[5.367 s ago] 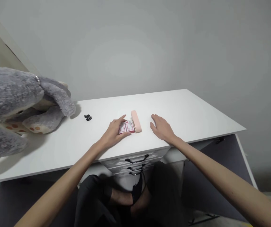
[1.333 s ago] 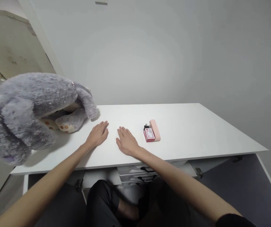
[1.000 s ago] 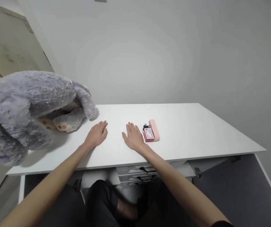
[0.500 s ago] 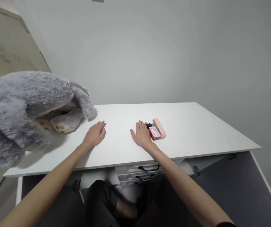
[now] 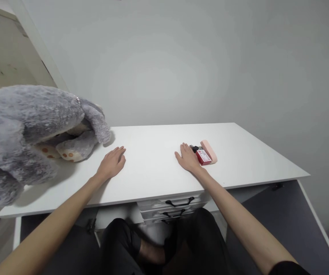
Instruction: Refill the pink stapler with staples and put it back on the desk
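My left hand (image 5: 111, 165) lies flat and open on the white desk (image 5: 153, 168), a little right of a big grey plush elephant (image 5: 32, 130). My right hand (image 5: 187, 157) also lies flat with fingers stretched, its right side against a small red and white box (image 5: 203, 156). A pink oblong case (image 5: 209, 151) lies right behind the red box. A small black object (image 5: 194, 148) sits at the box's far left corner, next to my fingertips. Neither hand holds anything.
Drawers with black handles (image 5: 176, 202) sit under the desk's front edge, above my crossed legs (image 5: 153, 248). A grey wall stands behind the desk. A pale door or cupboard (image 5: 0, 61) is at the far left.
My right hand slid rightward across the desk, and the red box, pink case and black object moved right with it. My left hand stayed put. Earlier the left hand was on the red box.
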The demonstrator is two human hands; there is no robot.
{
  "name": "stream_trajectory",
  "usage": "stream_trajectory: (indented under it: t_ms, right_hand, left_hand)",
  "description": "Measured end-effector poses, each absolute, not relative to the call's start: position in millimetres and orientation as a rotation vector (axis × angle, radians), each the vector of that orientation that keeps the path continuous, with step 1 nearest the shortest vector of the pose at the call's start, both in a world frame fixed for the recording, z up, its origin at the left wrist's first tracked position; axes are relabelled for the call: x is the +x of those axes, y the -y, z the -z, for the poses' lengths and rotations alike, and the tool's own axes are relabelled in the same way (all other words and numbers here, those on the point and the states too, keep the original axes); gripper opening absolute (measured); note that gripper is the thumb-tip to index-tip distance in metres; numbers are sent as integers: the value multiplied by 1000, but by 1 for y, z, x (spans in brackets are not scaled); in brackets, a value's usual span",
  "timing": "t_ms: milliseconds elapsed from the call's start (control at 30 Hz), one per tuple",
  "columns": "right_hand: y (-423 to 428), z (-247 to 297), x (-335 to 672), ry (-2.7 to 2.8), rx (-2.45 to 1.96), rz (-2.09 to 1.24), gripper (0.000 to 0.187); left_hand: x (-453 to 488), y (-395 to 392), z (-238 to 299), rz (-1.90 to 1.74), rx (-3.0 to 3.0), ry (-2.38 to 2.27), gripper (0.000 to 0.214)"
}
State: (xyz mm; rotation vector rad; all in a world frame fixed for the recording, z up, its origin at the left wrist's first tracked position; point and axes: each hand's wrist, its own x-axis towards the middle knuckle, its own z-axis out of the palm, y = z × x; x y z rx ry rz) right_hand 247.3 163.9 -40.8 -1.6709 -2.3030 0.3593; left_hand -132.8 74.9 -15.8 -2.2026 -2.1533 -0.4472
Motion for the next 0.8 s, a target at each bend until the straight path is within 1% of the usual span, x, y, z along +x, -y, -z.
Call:
stream_trajectory:
  t_ms: [500, 700, 800]
  right_hand:
    - [-206, 59, 331, 2226, -1773, -244, 70]
    - [-216, 63, 353, 2180, -1789, -218, 66]
    - [-218, 64, 356, 2165, -1791, -217, 68]
  left_hand:
    - [-131, -75, 12, 424, -2201, 2165, 62]
    - [-131, -75, 11, 413, -2194, 2175, 63]
    - [-131, -76, 11, 436, -2202, 2169, 62]
